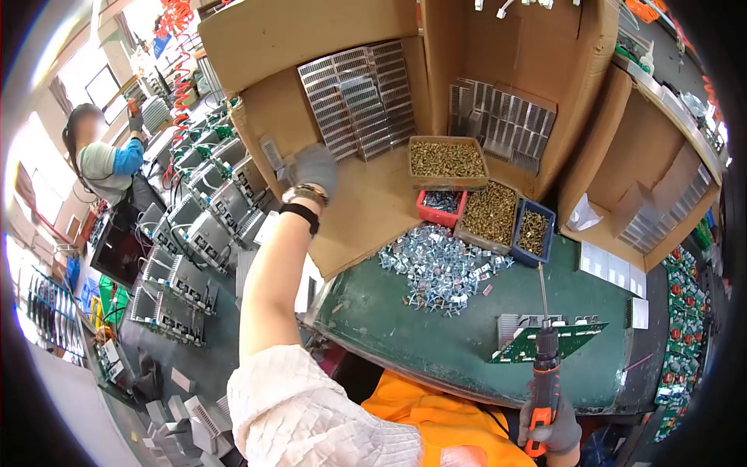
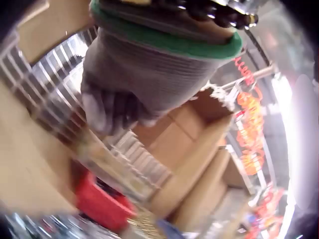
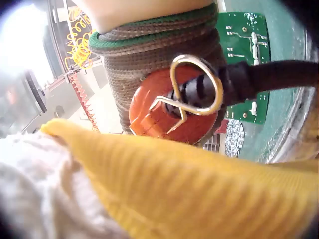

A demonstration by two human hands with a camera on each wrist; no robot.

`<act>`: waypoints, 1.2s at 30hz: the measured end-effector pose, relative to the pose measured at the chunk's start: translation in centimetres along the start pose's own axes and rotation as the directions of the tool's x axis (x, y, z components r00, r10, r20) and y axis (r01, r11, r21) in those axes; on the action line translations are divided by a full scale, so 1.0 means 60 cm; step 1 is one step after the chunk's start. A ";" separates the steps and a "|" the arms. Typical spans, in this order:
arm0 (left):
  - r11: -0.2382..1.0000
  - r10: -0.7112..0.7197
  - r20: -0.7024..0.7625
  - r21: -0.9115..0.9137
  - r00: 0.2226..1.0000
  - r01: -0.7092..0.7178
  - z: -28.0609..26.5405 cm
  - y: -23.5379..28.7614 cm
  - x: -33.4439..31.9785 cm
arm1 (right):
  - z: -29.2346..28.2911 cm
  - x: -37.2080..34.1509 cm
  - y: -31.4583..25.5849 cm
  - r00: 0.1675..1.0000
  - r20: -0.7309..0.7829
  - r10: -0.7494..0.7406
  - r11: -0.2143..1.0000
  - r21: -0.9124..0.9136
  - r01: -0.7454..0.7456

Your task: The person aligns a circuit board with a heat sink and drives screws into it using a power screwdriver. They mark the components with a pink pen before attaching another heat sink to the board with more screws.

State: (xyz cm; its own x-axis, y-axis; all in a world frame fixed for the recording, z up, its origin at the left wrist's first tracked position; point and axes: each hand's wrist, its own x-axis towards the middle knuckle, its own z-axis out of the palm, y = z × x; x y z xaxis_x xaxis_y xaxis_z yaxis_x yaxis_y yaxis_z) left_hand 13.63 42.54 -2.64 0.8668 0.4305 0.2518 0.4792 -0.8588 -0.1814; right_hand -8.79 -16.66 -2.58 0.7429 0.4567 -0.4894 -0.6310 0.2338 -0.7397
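My gloved left hand (image 1: 314, 171) is reached out, blurred, over the left side of an open cardboard box (image 1: 366, 233). A small finned metal heatsink (image 1: 271, 153) leans against the box wall just beyond it. In the left wrist view the left hand (image 2: 134, 79) has bent fingers; I cannot tell whether anything is between them. My gloved right hand (image 1: 554, 430) grips an orange and black electric screwdriver (image 1: 546, 373), its long bit pointing up. Behind the screwdriver, a green circuit board (image 1: 580, 336) with a heatsink lies on the green bench.
Silvery metal heatsink panels (image 1: 362, 101) stand in the box. Brass screws fill a tub (image 1: 449, 184), near a red bin (image 1: 445, 219) and a blue bin (image 1: 517, 247). Loose small metal parts (image 1: 436, 268) are heaped in front. Assembled units (image 1: 206, 233) line the left; another person (image 1: 109, 167) works there.
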 end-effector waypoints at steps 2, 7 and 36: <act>0.956 -0.153 0.010 0.256 0.988 0.145 0.103 -0.070 0.041 | -0.006 -0.005 0.017 0.999 -0.027 -0.024 1.000 0.001 0.024; 0.848 -0.184 -0.034 0.499 0.982 0.176 0.201 -0.101 0.055 | -0.002 -0.016 0.028 0.999 -0.012 -0.052 0.996 0.071 0.053; 0.679 0.034 0.359 -0.693 0.933 0.242 0.133 0.023 -0.046 | -0.037 -0.092 0.039 0.998 -0.042 -0.042 0.999 -0.032 0.040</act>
State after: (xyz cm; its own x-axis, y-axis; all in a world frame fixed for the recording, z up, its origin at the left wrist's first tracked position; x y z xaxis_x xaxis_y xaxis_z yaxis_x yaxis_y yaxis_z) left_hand 13.01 42.39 -11.15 0.8742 0.4724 -0.1123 0.4395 -0.6714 0.5967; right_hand -13.87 -20.53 -2.64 0.7772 0.4104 -0.4770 -0.5930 0.2241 -0.7734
